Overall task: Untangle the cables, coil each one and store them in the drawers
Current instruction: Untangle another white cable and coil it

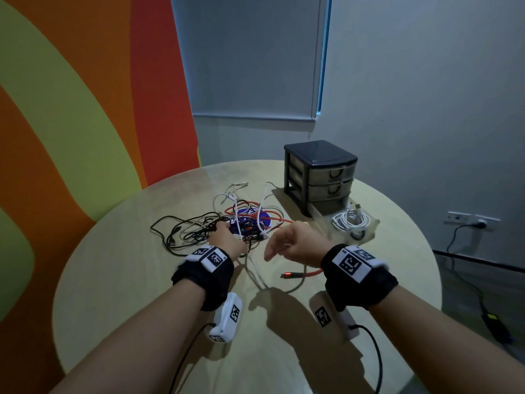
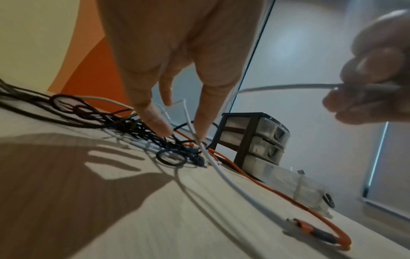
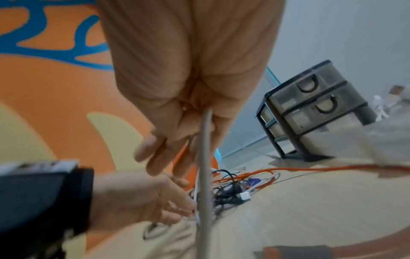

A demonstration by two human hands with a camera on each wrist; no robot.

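On a round table [image 1: 113,280] by an orange wall, the left hand [image 1: 224,240], fingers spread, pins the tangle [image 1: 241,223] at ten o'clock while the right hand [image 1: 292,245] pinches a grey cable [image 2: 288,86]; draw it slowly, drawers [image 1: 321,177] at one o'clock.

A round pale worktop [image 1: 113,280] fills the lower frame. Orange-and-green wall [image 1: 71,109] at left, grey roller blind [image 1: 250,58] top centre, wall socket [image 1: 471,221] at right.
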